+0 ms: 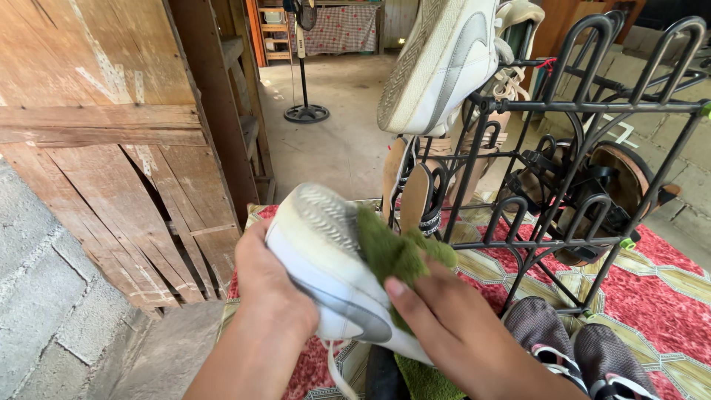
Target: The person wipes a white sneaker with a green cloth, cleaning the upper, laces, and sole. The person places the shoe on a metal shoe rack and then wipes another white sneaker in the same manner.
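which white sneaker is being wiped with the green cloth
The white sneaker held in both hands, green cloth pressed on it; the matching white sneaker hangs untouched on the black rack.

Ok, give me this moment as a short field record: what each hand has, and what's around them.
left hand: grips the white sneaker, sole turned up
right hand: presses a green cloth against the sneaker's side
rack: black metal shoe rack at right, a second white sneaker hung on top, sandals on its lower pegs
floor: red patterned mat, grey shoes near the rack's foot
left side: wooden plank wall
background: standing fan
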